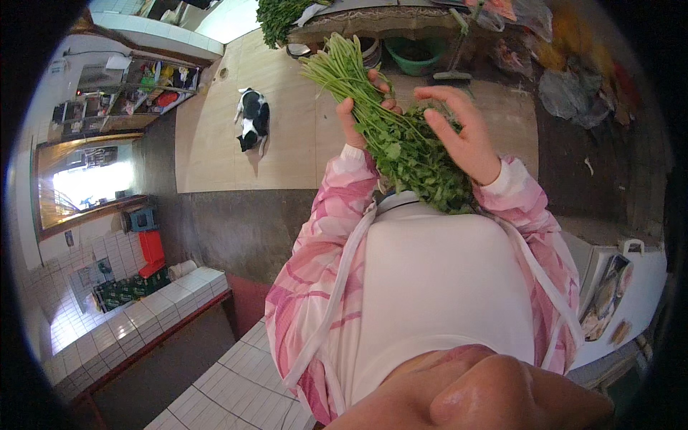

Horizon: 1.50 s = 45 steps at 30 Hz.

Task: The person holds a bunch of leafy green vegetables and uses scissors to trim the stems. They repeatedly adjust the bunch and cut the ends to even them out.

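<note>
A bunch of leafy green herbs (395,129), which looks like coriander, lies across my left hand (357,115) in front of my chest. My left thumb and fingers close around its stems. The pale cut stem ends (336,59) point up and away to the left, while the leaves hang toward my body. My right hand (465,134) is at the right side of the leaves, thumb and forefinger apart with nothing seen between them. Its other fingers are mostly hidden, and whether it touches the leaves I cannot tell.
A black and white dog (252,121) is on the tiled floor to the left. Ahead stands a table (365,19) bearing more greens (277,21), with a green basin (414,56) below. Plastic bags (572,97) are at right. A white-tiled counter (140,322) runs along the left.
</note>
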{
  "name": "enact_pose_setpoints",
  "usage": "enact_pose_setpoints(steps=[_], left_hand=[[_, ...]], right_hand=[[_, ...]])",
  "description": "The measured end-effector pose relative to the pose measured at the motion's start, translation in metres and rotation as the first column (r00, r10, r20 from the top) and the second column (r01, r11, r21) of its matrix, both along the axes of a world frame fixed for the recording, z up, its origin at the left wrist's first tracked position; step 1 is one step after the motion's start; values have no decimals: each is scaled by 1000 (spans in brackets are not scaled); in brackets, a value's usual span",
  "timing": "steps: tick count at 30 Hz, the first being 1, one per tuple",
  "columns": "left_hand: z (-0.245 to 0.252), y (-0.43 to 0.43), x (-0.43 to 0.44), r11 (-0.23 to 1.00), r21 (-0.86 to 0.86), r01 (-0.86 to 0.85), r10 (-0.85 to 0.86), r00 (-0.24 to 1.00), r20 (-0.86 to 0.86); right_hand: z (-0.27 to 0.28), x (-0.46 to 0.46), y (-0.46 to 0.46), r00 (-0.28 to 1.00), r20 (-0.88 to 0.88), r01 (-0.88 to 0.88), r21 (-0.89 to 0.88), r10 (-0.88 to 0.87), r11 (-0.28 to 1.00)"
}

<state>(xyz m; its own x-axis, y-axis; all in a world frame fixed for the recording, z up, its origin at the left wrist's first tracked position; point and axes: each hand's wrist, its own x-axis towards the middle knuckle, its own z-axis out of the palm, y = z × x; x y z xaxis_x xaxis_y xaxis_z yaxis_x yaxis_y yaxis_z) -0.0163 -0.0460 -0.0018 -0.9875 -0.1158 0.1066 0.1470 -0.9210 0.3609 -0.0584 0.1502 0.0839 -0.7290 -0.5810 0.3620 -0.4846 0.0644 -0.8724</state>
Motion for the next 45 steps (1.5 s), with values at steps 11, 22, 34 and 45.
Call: enact_pose_setpoints(steps=[11,22,34,45], left_hand=[[-13,3,-6,946,188,265,-220,948,-230],[-1,5,-12,954,61,294,-269,928,-259],[9,6,-12,934,8,357,-347,913,-215],[22,7,-3,986,-91,138,-137,990,12]], right_hand=[[1,-37,-19,999,8,34,-12,-34,999],[20,-53,-40,943,-287,141,-118,-169,983],[44,-63,-62,799,-565,211,-59,-207,976],[2,-38,-41,982,190,24,-120,-1,993]])
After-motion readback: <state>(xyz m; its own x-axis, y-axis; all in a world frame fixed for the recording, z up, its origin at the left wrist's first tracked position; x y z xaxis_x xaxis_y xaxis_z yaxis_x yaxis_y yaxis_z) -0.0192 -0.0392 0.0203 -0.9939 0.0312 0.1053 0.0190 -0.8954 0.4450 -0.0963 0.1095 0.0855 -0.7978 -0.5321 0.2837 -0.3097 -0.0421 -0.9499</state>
